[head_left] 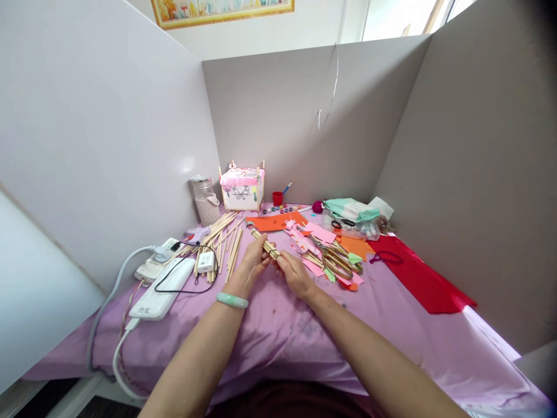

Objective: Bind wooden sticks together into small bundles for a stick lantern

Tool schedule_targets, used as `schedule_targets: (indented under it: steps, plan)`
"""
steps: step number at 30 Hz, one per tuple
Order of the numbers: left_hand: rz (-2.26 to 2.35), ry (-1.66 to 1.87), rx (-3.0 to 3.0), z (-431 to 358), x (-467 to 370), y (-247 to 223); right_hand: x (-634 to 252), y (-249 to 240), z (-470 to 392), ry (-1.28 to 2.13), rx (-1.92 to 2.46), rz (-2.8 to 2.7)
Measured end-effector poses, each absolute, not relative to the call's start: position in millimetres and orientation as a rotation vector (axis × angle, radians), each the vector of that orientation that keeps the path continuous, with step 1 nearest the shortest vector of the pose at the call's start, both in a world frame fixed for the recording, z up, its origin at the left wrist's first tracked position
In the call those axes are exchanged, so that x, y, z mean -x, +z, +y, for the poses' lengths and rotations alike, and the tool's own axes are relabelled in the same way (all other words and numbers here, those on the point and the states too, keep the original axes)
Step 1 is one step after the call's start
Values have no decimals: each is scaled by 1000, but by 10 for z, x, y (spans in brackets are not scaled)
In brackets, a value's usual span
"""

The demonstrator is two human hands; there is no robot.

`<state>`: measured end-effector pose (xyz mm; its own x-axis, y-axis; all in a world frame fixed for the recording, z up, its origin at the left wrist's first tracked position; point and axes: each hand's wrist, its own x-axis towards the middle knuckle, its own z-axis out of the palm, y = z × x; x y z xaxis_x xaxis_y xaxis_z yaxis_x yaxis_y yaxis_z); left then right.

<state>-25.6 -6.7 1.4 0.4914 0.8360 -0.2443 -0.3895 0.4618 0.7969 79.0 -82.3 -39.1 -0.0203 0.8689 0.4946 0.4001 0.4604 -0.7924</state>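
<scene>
A bundle of thin wooden sticks point(271, 250), tied with dark bands, is held between my two hands above the purple cloth. My left hand point(254, 259), with a pale green bangle point(232, 300) on the wrist, wraps round the bundle's middle. At the near end, my right hand point(296, 274) pinches the sticks with its fingertips; some of its fingers are hidden. Loose wooden sticks point(235, 251) lie to the left of my hands. To the right sit large gold-handled scissors point(342, 261) among pink, green and orange paper scraps point(319, 233).
Left stand a white power strip point(163, 290) with cables and a white charger point(206, 262). Behind are a glass jar point(202, 191), a decorated paper box point(241, 191), a red cup point(277, 198) and small paint pots. Red fabric point(422, 276) lies right. Grey panels point(300, 128) enclose the table.
</scene>
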Motion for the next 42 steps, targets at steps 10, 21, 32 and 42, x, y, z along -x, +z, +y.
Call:
schedule_targets:
  steps: [10,21,32,42]
  plan:
    - [770,867,-759,-78,216,2,-764,-387,-803,547,1164,-1589]
    - [774,945,-739,-45,238,-13,-770,-368,-826,554,1134,-1633]
    - [832,984,-741,-58,211,-15,-751,-395,-780,566,1177,-1583]
    - [783,928,-719,1,229,-71,-785,-398,-799,654,1096,-1540]
